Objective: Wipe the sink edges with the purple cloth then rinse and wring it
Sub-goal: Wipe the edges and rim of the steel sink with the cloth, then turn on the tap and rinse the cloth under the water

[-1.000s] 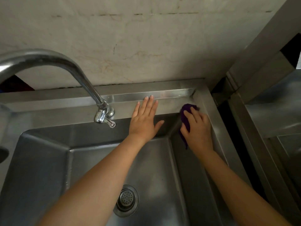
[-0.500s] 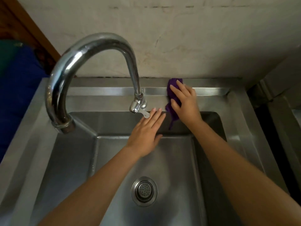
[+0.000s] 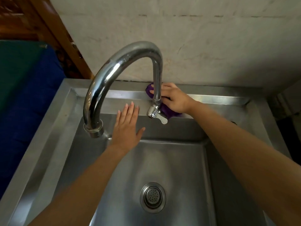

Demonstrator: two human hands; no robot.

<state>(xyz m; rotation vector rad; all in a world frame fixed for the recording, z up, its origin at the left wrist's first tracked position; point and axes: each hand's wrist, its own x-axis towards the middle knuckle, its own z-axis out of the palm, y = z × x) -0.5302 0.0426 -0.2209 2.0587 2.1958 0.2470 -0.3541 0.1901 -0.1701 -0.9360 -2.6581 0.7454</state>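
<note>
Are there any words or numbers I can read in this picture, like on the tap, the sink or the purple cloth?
None. No word, number, brand or sign can be read anywhere.
The tap, the sink rim, the purple cloth, the drain strainer and the wall all show plain surfaces.
The dark marks on the wall are only stains and cracks, not letters.

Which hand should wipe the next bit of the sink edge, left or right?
Probably the right hand: its fingers grip the purple cloth against the sink's back edge, just behind the faucet. The left hand is flat and open, holding nothing.
</note>
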